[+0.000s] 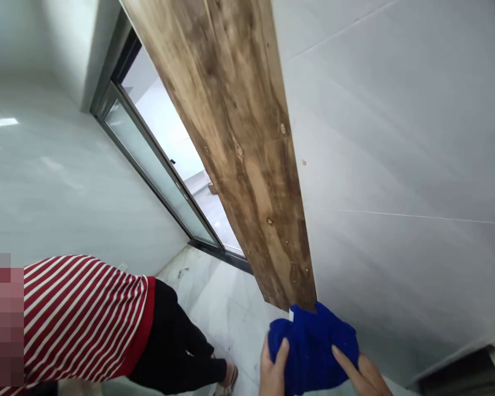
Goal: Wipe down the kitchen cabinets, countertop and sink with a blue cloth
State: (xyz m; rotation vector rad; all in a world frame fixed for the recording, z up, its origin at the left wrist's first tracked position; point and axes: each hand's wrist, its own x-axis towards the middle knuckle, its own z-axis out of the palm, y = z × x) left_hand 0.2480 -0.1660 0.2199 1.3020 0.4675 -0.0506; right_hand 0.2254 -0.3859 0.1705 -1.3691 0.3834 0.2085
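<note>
A folded blue cloth (313, 352) is held between my two hands near the bottom of the view. My left hand (273, 363) grips its left edge, with the thumb lying on top. On the other edge, my right hand (361, 374) holds the cloth, one finger or thumb pressed onto its face. Just beyond the cloth is the lower end of a tall wooden panel (247, 154) with a brown, knotted grain. The cloth's upper edge overlaps the panel's end in view; whether they touch I cannot tell.
A person in a red-striped top (91, 319) stands to the left, bent forward. Behind the panel is a dark-framed sliding glass door (148, 170), partly open. Large pale tiles cover the wall (396, 137) on the right. A dark opening (457, 374) shows at the lower right.
</note>
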